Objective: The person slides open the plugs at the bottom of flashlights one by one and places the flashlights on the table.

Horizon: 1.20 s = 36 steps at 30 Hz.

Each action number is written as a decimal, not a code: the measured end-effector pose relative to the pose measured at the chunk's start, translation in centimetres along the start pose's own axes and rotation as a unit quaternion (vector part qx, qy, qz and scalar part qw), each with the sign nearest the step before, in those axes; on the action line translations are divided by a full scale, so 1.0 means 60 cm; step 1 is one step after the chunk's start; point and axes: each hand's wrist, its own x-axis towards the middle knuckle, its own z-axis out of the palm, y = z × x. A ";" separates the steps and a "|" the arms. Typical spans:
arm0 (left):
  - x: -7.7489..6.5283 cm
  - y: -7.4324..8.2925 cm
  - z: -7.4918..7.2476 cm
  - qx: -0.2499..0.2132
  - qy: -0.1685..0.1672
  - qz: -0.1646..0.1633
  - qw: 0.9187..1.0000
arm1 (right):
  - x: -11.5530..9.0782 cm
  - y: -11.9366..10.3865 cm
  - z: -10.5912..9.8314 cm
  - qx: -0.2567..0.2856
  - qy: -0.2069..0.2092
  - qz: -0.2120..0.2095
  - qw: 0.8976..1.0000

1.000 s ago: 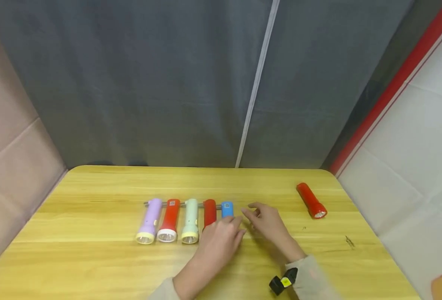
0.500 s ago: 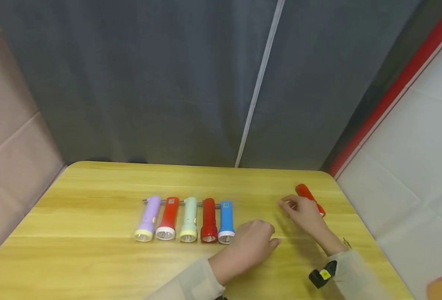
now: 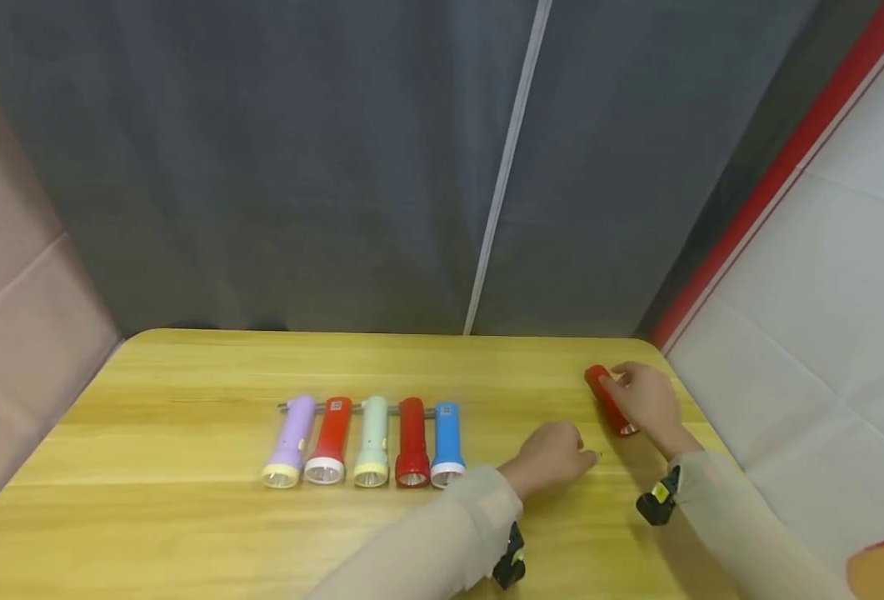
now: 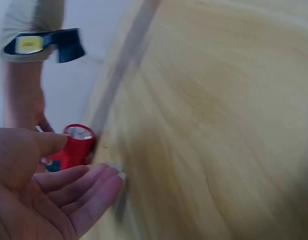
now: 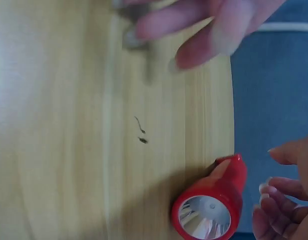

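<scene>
A red flashlight (image 3: 608,403) lies at the right side of the table, its lens end toward the person. My right hand (image 3: 646,402) is beside its body, thumb and fingers spread around its upper part in the head view. In the right wrist view a gap shows between the right fingertips (image 5: 266,192) and the flashlight (image 5: 214,195). My left hand (image 3: 554,454) hovers over the table to the left of it, holding nothing. The left wrist view shows the left hand (image 4: 43,195) palm visible, fingers loosely extended, overlapping part of the flashlight.
Left of the hands lies a row of flashlights: purple (image 3: 292,442), red with white head (image 3: 332,440), mint (image 3: 372,440), all red (image 3: 412,442) and blue (image 3: 447,437). A thin grey bar (image 3: 393,410) runs near their tail ends. Curtain (image 3: 299,167) hangs behind the table.
Both hands have moved right, away from the row. The right hand has reached the separate red flashlight; the left has left the blue one, which stays in the row.
</scene>
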 end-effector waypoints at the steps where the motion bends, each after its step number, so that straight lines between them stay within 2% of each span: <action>1: 0.007 0.003 0.005 -0.009 0.003 -0.006 1.000 | 0.002 0.004 -0.001 -0.002 -0.002 0.008 1.000; 5: 0.032 0.013 0.017 -0.034 0.016 -0.021 0.999 | 0.011 0.009 0.000 -0.010 -0.017 0.027 0.999; 9: 0.050 0.018 0.019 -0.033 0.029 -0.030 0.999 | 0.025 0.005 0.009 -0.019 -0.040 0.044 0.998; 13: 0.063 0.024 0.021 -0.032 0.021 -0.046 0.998 | 0.033 0.009 0.018 -0.022 -0.067 0.064 0.995; 17: 0.072 0.032 0.025 -0.023 0.017 -0.064 0.998 | 0.038 0.017 0.024 -0.018 -0.083 0.062 0.994; 21: 0.075 0.039 0.029 -0.017 0.025 -0.072 0.997 | 0.041 0.022 0.028 -0.013 -0.091 0.058 0.994; 27: 0.072 0.046 0.034 -0.037 0.035 -0.072 0.996 | 0.038 0.022 0.025 -0.016 -0.095 0.066 0.993; 31: 0.068 0.042 0.033 -0.047 0.053 -0.074 0.995 | 0.029 0.013 0.023 0.004 -0.093 0.080 0.992; 36: 0.065 0.030 0.033 -0.098 0.070 -0.069 0.990 | 0.020 0.002 0.024 0.016 -0.085 0.088 0.992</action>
